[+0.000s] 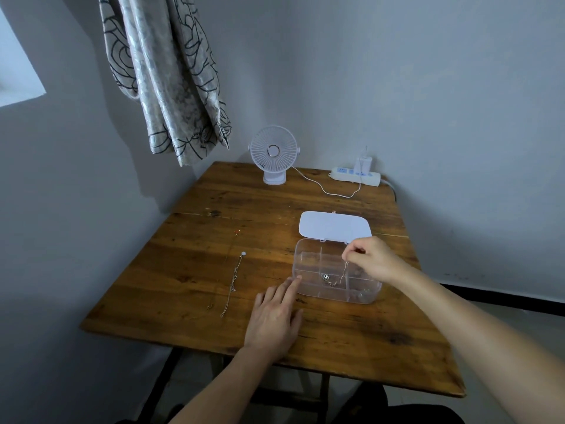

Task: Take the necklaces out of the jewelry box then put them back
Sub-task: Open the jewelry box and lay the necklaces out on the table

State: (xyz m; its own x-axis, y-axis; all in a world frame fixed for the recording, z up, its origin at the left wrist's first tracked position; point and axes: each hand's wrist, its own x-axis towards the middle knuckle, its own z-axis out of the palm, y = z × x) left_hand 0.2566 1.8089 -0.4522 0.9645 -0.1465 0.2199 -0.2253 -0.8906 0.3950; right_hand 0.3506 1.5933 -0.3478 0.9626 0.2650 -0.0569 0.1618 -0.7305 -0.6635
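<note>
A clear plastic jewelry box (308, 264) with inner dividers stands open on the wooden table (214, 209), its white lid (334, 224) folded back. My right hand (371, 258) hovers over the box, fingertips pinched on a thin silver necklace (334, 278) that hangs down into a middle compartment. My left hand (275, 316) lies flat on the table, fingers apart, one fingertip touching the box's front left corner. Two necklaces lie stretched out to the left: one with a white bead (235, 280) and a fine chain with a red bead (227, 258).
A small white desk fan (273, 154) stands at the table's back edge, its cord running to a white power strip (354, 175) at the back right. A patterned curtain (165, 78) hangs above the back left corner. Walls close in on the left and behind.
</note>
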